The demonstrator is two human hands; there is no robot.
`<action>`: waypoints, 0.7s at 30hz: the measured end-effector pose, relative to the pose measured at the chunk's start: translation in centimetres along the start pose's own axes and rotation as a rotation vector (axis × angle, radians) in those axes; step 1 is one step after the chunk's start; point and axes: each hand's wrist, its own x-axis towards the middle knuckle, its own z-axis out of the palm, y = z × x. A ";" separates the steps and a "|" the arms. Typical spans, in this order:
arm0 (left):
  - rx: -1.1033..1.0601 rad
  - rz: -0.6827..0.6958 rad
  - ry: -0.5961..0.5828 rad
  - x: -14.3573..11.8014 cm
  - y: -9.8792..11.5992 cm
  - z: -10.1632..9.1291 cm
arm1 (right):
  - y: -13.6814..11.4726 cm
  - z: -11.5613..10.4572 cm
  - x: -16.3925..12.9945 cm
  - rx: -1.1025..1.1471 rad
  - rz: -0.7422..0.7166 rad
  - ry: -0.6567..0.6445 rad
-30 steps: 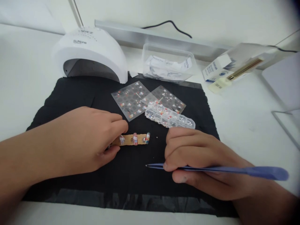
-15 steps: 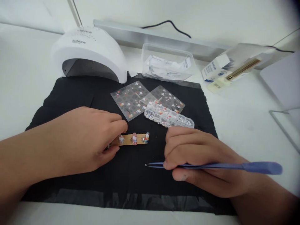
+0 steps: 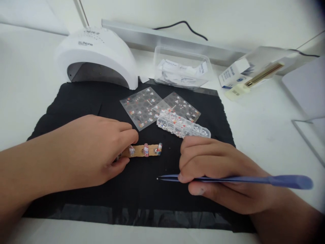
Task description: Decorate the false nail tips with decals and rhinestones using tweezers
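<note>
My left hand [image 3: 101, 150] is closed on a flat tan stick [image 3: 138, 151], gripping its left end between thumb and fingers. Several small decorated false nails sit across the stick, among them a pink one [image 3: 146, 150] and a bluish one [image 3: 159, 149] at the right tip; the covered end is hidden. In my right hand [image 3: 215, 169] is a pair of blue tweezers [image 3: 243, 180], held level, tips pointing left. A tiny shiny bead shows at the tips, below and apart from the stick. Behind my right hand lies a clear compartment case [image 3: 182, 124] of small gems.
Two sticker sheets [image 3: 142, 108] lie on the black mat [image 3: 83, 98]. Behind stand a white nail lamp [image 3: 101, 54] and a clear bin [image 3: 182, 64] of packets. A small white box [image 3: 232, 73] and a gold pen-like stick [image 3: 265, 74] are at back right.
The tweezers have shifted very slightly, their handle end a little farther right. My left hand and the stick hold practically the same place.
</note>
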 end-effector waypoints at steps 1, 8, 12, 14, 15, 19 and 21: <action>0.004 0.002 0.001 0.0 0.0 0.0 | 0.0 0.0 0.0 0.003 0.002 -0.001; 0.001 0.008 0.024 0.0 0.0 0.0 | -0.1 -0.1 0.2 0.036 -0.016 0.003; 0.000 0.019 0.026 -0.1 0.0 0.0 | -0.1 -0.1 0.1 0.029 -0.006 0.000; 0.004 0.013 0.030 -0.1 -0.1 0.1 | -0.2 -0.1 0.0 0.031 -0.004 -0.001; 0.005 0.009 0.031 -0.1 -0.2 0.1 | -0.1 -0.1 -0.1 0.033 -0.006 0.000; -0.014 0.010 0.031 0.0 -0.2 0.1 | 0.0 0.0 -0.1 0.039 -0.018 0.002; -0.032 0.012 0.027 0.1 -0.1 0.0 | 0.0 0.0 -0.1 0.035 -0.015 -0.001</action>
